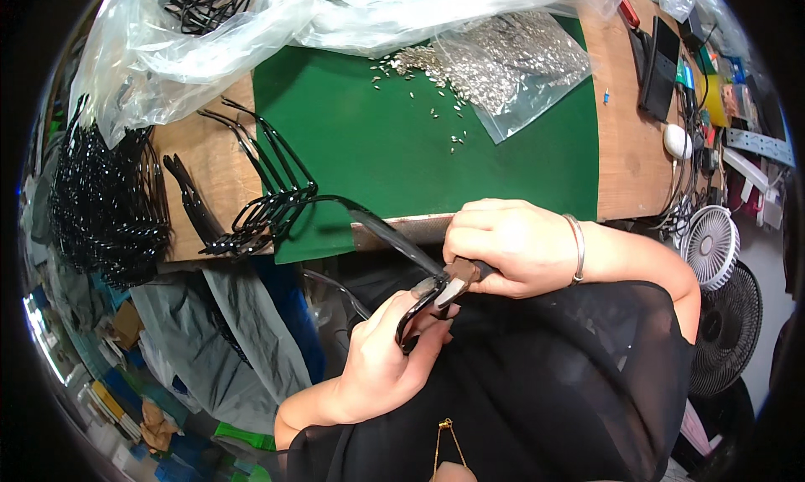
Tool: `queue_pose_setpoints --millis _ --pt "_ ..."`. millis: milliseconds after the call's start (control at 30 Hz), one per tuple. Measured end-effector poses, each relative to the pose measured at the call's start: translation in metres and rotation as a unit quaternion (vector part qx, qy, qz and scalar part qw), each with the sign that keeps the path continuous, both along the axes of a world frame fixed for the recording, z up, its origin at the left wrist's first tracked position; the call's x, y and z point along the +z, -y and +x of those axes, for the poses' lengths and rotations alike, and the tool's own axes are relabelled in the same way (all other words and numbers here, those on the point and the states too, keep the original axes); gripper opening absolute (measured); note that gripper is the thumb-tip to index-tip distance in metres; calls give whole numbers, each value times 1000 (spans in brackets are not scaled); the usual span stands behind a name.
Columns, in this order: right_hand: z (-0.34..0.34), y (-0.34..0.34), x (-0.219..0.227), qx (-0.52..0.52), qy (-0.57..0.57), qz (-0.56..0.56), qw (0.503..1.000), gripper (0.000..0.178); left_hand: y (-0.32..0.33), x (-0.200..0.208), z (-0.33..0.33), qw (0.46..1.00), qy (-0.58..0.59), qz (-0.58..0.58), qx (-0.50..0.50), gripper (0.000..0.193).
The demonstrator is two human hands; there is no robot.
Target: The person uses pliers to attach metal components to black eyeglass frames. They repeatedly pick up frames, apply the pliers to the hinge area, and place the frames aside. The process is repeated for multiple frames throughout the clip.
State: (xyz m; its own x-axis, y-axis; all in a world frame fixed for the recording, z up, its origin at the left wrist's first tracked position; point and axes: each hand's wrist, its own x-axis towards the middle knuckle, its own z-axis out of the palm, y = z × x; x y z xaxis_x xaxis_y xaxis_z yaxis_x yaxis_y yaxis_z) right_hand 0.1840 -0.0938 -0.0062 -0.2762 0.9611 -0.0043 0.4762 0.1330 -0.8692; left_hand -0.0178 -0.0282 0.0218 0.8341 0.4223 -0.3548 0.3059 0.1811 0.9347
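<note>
Just over the table's near edge, my left hand (386, 356) pinches a black eyeglass frame (387, 233), with one temple arm stretching up and left over the green mat (360, 159). My right hand (516, 243) is closed round a short tool with a pale metal end (457, 282), which meets the frame near its hinge corner. Most of this tool is hidden by my fingers, so its exact kind does not show. Several black eyeglass frames (289, 190) lie nested at the mat's left edge. Small silvery pieces (419, 61) spill from a clear bag (524, 71) on the mat.
A dense heap of black frames (109, 201) hangs at the table's left edge. Crumpled clear plastic (360, 17) spans the back. A black phone-like slab (661, 67), a white mouse-shaped object (677, 141) and cables lie right; a white fan (711, 243) stands beyond.
</note>
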Motion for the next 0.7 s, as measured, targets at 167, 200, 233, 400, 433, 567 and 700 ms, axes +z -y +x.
queue_pose_setpoints --millis 167,200,233,400,433,567,700 --pt "1 0 -6 -18 50 62 997 23 -9 1 4 972 3 224 -77 31" --pt "0 1 -10 -28 65 79 994 24 -12 -2 6 968 15 234 -87 30" --pt "-1 2 -11 -37 78 89 992 26 -15 -6 7 964 28 245 -96 29" --pt "-4 3 -15 -48 84 79 992 22 -21 -11 7 960 47 251 -110 29" --pt "-3 4 -13 -40 89 67 993 23 -21 -11 6 963 42 241 -113 29" --pt "3 3 -5 -38 86 26 995 23 -21 -7 -14 987 -8 152 -60 28" --pt "0 -3 -6 -54 83 -6 995 24 -46 -20 -4 994 -4 92 61 25"
